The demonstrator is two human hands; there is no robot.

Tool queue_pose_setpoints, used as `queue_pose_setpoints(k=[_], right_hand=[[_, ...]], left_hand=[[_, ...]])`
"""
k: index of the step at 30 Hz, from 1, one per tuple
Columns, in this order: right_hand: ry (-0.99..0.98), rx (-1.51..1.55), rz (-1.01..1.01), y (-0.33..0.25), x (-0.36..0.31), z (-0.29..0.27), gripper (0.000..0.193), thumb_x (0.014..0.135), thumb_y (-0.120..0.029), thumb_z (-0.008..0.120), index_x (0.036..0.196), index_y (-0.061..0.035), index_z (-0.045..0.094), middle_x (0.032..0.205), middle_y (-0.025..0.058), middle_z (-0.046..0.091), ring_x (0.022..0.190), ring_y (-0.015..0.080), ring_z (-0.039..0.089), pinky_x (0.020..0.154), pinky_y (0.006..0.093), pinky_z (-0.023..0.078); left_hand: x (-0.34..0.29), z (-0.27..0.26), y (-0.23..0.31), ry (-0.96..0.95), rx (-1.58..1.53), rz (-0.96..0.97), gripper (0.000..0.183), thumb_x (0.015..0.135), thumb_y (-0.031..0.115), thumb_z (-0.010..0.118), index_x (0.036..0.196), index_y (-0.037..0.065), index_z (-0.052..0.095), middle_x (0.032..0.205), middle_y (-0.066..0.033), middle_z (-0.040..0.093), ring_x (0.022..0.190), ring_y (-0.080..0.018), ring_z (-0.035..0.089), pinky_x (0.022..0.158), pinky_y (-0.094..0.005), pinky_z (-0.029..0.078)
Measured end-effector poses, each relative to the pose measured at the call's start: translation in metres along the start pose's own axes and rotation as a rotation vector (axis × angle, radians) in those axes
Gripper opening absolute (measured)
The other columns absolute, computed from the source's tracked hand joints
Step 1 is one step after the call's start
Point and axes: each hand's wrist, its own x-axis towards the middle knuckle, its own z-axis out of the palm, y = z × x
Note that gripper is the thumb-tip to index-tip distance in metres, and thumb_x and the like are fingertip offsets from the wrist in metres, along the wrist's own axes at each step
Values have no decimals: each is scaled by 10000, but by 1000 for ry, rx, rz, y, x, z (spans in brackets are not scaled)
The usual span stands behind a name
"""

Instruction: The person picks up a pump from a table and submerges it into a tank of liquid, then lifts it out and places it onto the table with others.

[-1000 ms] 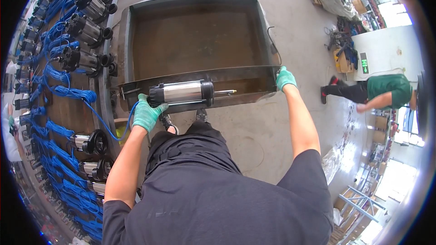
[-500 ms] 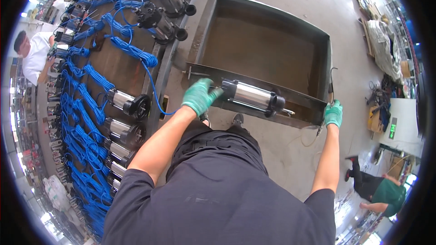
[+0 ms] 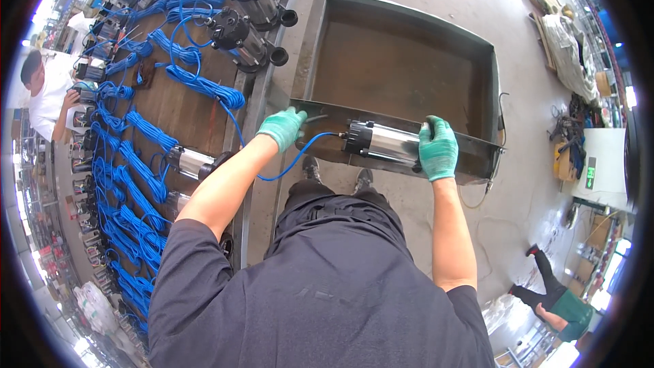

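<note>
A submersible pump [image 3: 385, 143] with a shiny steel barrel and a black end lies sideways on the near ledge of a metal tank [image 3: 409, 117]. My right hand [image 3: 438, 148], in a green glove, is wrapped over the pump's right end and hides it. A blue cable [image 3: 298, 158] runs from the pump's left end in a loop toward the bench. At the tank's near left corner is my left hand [image 3: 283, 128], also green-gloved, its fingers curled beside a short dark rod [image 3: 315, 118]. The glove hides whatever lies in those fingers.
Left of me a long bench [image 3: 204, 117] carries several similar pumps, some upright like the black-topped pump [image 3: 238, 37], and coiled blue cables [image 3: 204, 85]. A person in white [image 3: 51, 92] works beyond it. Another person in green [image 3: 569, 310] is at lower right.
My right hand has moved left from the tank's right corner onto the pump's right end. My left hand has left the pump's left end for the tank corner, uncovering the cable.
</note>
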Motion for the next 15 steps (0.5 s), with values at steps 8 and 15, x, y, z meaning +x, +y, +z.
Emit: queue_pose_setpoints(k=[8, 15], right_hand=[[15, -27, -20, -4, 1, 0, 151, 938, -176, 643, 1014, -61, 706, 957, 137, 709, 907, 335, 664, 828, 442, 540], [13, -30, 19, -2, -1, -1, 136, 933, -174, 637, 989, -75, 712, 938, 128, 714, 900, 334, 663, 822, 441, 541]], left_hand=[[-12, 54, -8, 276, -553, -162, 247, 1002, 246, 630, 1125, 34, 598, 961, -236, 689, 877, -445, 671, 755, -499, 513], [-41, 28, -1, 559, -1052, -150, 163, 1045, 205, 598, 1105, 55, 620, 705, -71, 602, 571, -173, 570, 548, -332, 471]])
